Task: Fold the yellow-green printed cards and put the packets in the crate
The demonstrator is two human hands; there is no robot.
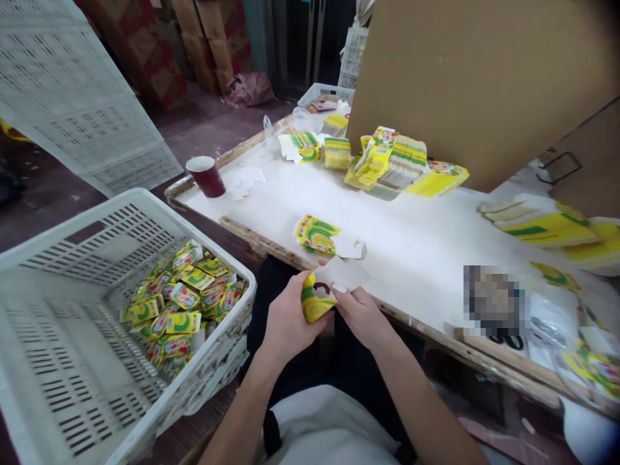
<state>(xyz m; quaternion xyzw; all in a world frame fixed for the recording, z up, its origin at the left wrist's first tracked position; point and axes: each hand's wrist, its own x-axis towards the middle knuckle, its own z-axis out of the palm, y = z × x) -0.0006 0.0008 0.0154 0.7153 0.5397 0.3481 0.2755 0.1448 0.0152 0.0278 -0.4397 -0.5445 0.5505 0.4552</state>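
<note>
My left hand (289, 320) is wrapped around a small yellow and green carton (317, 309), held over my lap at the table's near edge. The carton's end faces up, and a hole with a dark reddish rim shows in it. A white flap stands out from its far side. My right hand (362, 318) pinches the carton's right edge by the white flap. Just beyond my hands, printed flat cartons (317, 236) lie on the white table (271, 210). What is inside the held carton I cannot make out.
At my left stands a white plastic crate (116, 381) with many small filled-looking cartons (186, 297). A maroon mug (207, 177) stands at the table's left end. Stacks of flat cartons (394, 161) lean near a large cardboard sheet (475, 84). A plastic bag (549, 320) lies at right.
</note>
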